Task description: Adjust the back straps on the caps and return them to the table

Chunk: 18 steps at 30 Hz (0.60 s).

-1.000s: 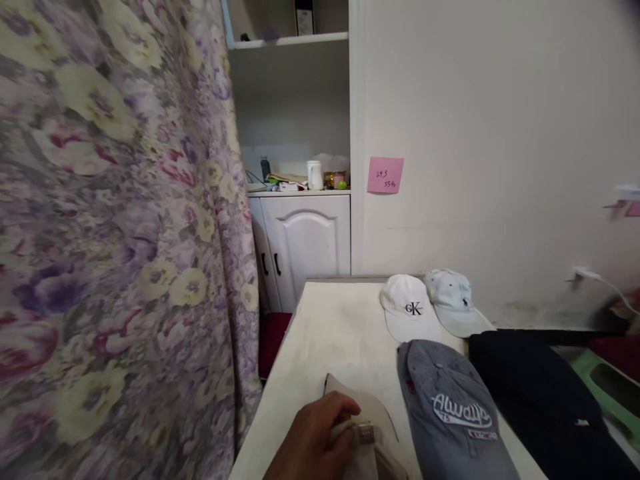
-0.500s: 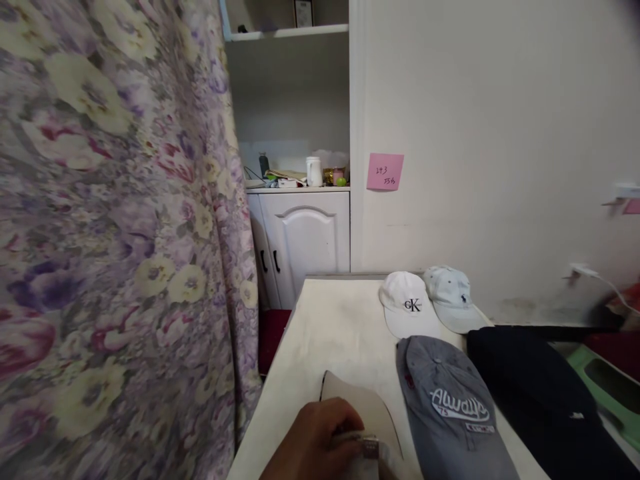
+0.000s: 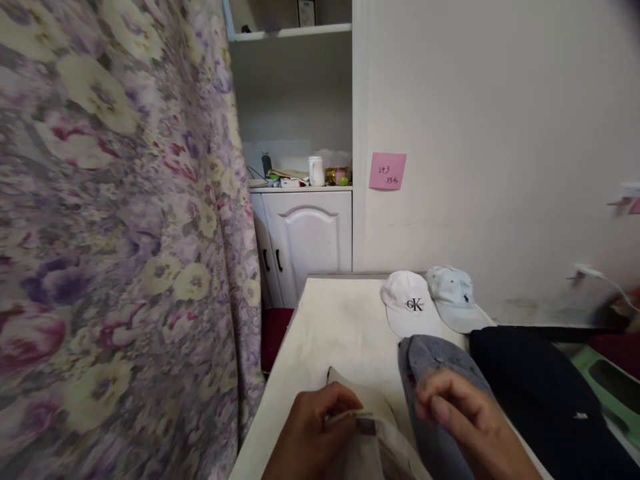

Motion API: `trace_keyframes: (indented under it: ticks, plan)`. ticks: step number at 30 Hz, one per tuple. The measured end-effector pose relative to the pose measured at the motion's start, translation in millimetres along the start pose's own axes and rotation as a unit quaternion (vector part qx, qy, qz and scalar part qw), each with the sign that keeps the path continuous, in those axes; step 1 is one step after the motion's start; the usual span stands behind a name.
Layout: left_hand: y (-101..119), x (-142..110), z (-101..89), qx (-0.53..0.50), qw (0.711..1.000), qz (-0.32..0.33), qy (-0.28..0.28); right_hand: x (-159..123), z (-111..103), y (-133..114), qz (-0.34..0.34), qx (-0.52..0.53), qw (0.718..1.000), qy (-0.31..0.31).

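Observation:
My left hand (image 3: 320,427) is closed on the edge of a beige cap (image 3: 363,390) at the table's near end, close to a small tag inside it. The cap's brim points away from me, and its lower part runs out of view. Just to the right, my right hand (image 3: 465,413) hovers with loosely curled fingers, slightly blurred, and nothing visible in them. It is in front of a grey cap (image 3: 430,353), hiding most of the lettering on it.
A white CK cap (image 3: 407,300) and a pale blue cap (image 3: 455,297) sit at the table's far right. A dark navy cap (image 3: 540,387) lies at right. The cream table (image 3: 325,320) borders a floral curtain (image 3: 150,267) and a white cabinet (image 3: 310,240).
My right hand has come into view from below, over the grey cap. My left hand still grips the beige cap, whose inner side has tilted a little.

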<state>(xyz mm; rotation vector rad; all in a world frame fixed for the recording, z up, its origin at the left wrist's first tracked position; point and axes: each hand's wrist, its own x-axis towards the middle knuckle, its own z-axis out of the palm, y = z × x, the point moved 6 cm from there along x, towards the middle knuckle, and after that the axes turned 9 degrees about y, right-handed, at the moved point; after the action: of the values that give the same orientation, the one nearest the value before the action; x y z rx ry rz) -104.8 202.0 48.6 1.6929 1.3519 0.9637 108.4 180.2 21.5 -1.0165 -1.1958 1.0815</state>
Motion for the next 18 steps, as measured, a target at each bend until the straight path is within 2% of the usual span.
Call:
trace_keyframes:
  ticks: [2,4,6,8,12,16,18]
  plan:
    - [-2,1,1.0,-0.049,0.999,0.001,-0.015,8,3,15,0.033,-0.025,0.999,-0.004]
    - [-6,2,4.2,-0.075,0.997,-0.009,-0.028,8,13,31,0.073,-0.037,0.995,-0.051]
    - [-10,3,9.0,-0.086,0.995,-0.016,-0.041,3,27,41,0.086,-0.034,0.990,-0.108]
    - [-11,3,13.6,-0.091,0.994,-0.019,-0.053,0,37,46,0.091,-0.034,0.986,-0.134]
    - [-13,3,14.0,-0.069,0.996,-0.027,-0.058,1,43,56,0.131,-0.039,0.985,-0.108]
    - [-10,4,7.1,-0.001,0.999,0.014,-0.040,2,43,58,0.132,-0.056,0.984,-0.105]
    - [-10,3,10.3,0.024,0.998,0.022,-0.055,2,42,57,0.135,-0.069,0.983,-0.104]
